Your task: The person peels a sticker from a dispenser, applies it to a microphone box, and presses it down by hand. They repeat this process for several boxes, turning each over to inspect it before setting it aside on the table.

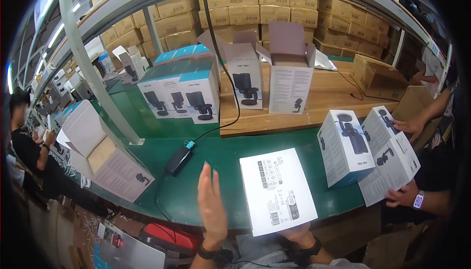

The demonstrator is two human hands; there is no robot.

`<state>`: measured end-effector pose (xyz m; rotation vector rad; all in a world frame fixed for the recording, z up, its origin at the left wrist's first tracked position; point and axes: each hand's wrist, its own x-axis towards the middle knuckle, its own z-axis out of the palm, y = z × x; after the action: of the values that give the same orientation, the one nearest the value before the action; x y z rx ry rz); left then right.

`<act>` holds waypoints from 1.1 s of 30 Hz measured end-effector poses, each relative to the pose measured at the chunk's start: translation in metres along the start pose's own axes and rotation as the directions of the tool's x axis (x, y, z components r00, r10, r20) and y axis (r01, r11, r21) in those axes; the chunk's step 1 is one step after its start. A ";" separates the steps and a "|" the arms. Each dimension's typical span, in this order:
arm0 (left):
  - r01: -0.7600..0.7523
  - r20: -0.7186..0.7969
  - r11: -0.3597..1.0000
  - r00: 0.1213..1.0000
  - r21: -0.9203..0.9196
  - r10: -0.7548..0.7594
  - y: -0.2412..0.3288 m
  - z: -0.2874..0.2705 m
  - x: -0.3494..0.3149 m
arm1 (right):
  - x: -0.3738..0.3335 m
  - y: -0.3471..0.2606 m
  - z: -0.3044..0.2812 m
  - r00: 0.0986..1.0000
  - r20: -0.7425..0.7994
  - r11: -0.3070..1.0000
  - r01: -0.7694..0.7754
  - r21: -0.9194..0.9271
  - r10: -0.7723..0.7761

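Observation:
A white product box (277,180) with printed symbols and a barcode faces up in front of me. My right hand (297,232) supports it from below at its near edge, the fingers mostly hidden under it. To the left of the box, my left hand (212,203) is raised with fingers stretched out, apart from the box and holding nothing. Beyond that hand a black device (179,160), with a cable plugged into it, lies on the green table (225,146). A closed microphone box (343,146) stands to the right.
An open box (110,158) leans at the left. Behind, open-topped boxes (290,85) stand on a wooden board (338,92) and closed boxes (181,87) stand together. A black cable (223,68) hangs down. A co-worker's hands (405,195) hold another box (390,163) at the right.

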<state>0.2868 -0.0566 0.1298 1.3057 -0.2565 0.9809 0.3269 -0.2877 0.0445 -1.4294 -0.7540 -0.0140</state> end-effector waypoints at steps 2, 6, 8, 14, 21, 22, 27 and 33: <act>0.223 0.005 0.964 0.974 0.147 -0.226 -0.026 -0.015 -0.032 | 0.004 -0.003 0.002 0.999 -0.026 0.999 0.033 0.015 -0.033; 0.203 0.275 0.929 0.916 0.309 -0.291 -0.033 0.005 -0.067 | 0.007 -0.013 0.011 0.981 -0.169 0.986 0.120 0.115 -0.099; 0.157 0.351 0.943 0.900 0.293 -0.259 -0.031 0.019 -0.041 | 0.009 -0.016 0.008 0.940 -0.338 0.965 0.132 0.229 -0.049; -0.062 0.621 0.903 0.746 0.425 -0.241 -0.031 0.066 0.031 | 0.083 -0.071 -0.031 0.870 -0.461 0.953 -0.033 0.303 0.176; 0.778 0.391 0.615 0.610 -0.128 -0.690 -0.103 0.121 0.040 | 0.092 -0.099 -0.043 0.919 -0.255 0.703 0.031 -0.711 -0.299; 0.771 0.372 0.625 0.621 -0.125 -0.690 -0.112 0.126 0.035 | 0.088 -0.102 -0.036 0.922 -0.244 0.713 0.047 -0.700 -0.300; 0.712 0.314 0.693 0.687 -0.114 -0.655 -0.132 0.111 0.034 | 0.057 -0.076 0.005 0.920 -0.044 0.789 0.308 -0.531 -0.388; 0.171 -0.215 0.942 0.970 0.288 -0.110 -0.127 -0.014 0.196 | 0.021 -0.029 0.016 0.932 0.026 0.884 0.351 -0.309 -0.361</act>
<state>0.4898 0.0524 0.1682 1.4720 0.1467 1.0455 0.3233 -0.2697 0.0790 -1.5611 -1.0130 -0.4583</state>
